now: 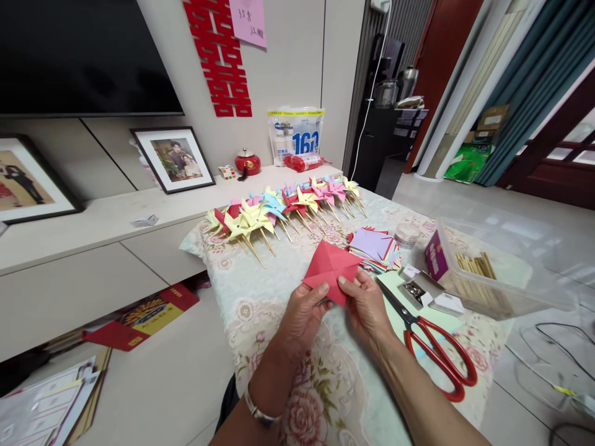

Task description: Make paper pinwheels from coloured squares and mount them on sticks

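A piece of red paper (331,263), cut and partly folded, is held above the flowered tablecloth. My left hand (305,313) pinches its lower left edge, thumb on top and fingers behind. At the lower right edge, my right hand (367,305) grips it the same way. Just beyond the paper lies a stack of coloured paper squares (372,248). Scissors with red handles (425,344) rest beside my right forearm, on pale green paper. Finished paper pinwheels (288,207) on sticks lie in rows across the far side of the table.
At the right stand a clear plastic bin (502,279) with wooden sticks (478,266), a small open box of metal fasteners (417,292) and a round clear container (407,235). A cabinet with framed photos (175,158) and a red pot (247,162) runs along the wall.
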### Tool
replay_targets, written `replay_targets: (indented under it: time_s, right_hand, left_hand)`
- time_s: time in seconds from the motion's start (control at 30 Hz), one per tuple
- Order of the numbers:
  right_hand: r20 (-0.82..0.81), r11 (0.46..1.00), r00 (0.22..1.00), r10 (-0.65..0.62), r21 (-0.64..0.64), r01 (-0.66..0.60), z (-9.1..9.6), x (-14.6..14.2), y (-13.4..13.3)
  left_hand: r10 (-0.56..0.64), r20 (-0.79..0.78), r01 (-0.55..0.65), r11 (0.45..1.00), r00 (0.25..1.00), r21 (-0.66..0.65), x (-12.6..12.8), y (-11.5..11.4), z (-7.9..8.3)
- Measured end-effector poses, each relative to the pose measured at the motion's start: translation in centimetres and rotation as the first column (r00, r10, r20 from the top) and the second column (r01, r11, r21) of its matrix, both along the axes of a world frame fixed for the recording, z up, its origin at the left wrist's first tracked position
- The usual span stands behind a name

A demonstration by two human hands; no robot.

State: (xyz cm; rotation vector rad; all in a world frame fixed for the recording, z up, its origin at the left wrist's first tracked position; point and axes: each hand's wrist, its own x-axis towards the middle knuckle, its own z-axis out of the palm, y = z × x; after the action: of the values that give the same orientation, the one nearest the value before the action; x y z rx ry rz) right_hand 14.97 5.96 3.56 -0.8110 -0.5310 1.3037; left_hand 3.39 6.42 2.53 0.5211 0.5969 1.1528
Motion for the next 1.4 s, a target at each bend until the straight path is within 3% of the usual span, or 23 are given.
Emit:
replay_targets:
  time_s: [0.2,0.77,0.93,1.03,1.13,1.2,1.27,1.4]
  right_hand:
    - [0.037,0.994,0.994,0.105,-0.003,-0.105,-0.2,-0.9,-0.5]
    - [0.14,0.984,0.975,0.175,-0.041,-0.171,0.6,-0.2,-0.8]
    - [0.161,0.998,0.986,0.048,-0.048,-0.041,0.2,-0.1,-0.6]
    - [0.208,0.998,0.976,-0.06,-0.008,0.063,0.0,0.5,-0.4]
    - [0.327,0.98,0.924,-0.198,0.058,0.19,-0.2,1.1,-0.3]
    - [0.468,0.959,0.838,-0.279,0.1,0.264,-0.3,1.5,-0.4]
    - [0.599,0.945,0.734,-0.319,0.143,0.294,-0.4,1.7,-0.7]
    - [0.729,0.945,0.601,-0.327,0.263,0.195,-0.2,1.4,-1.1]
  left_hand:
    - [0.1,-0.02,-0.099,0.994,0.995,0.046,0.7,-0.1,0.3]
    - [0.231,-0.117,-0.229,0.973,0.966,0.037,0.8,-0.1,0.4]
    - [0.192,-0.178,-0.181,0.981,0.965,0.074,0.9,-0.1,0.0]
    - [0.289,-0.279,-0.276,0.957,0.916,0.087,0.8,0.3,-0.7]
    - [0.519,-0.41,-0.491,0.852,0.75,0.179,0.5,0.5,-1.0]
    - [0.569,-0.475,-0.499,0.821,0.671,0.279,0.3,0.3,-0.9]
    - [0.505,-0.504,-0.369,0.861,0.7,0.35,0.5,-0.2,-0.6]
    - [0.275,-0.378,-0.135,0.924,0.884,0.358,1.1,-1.0,0.1]
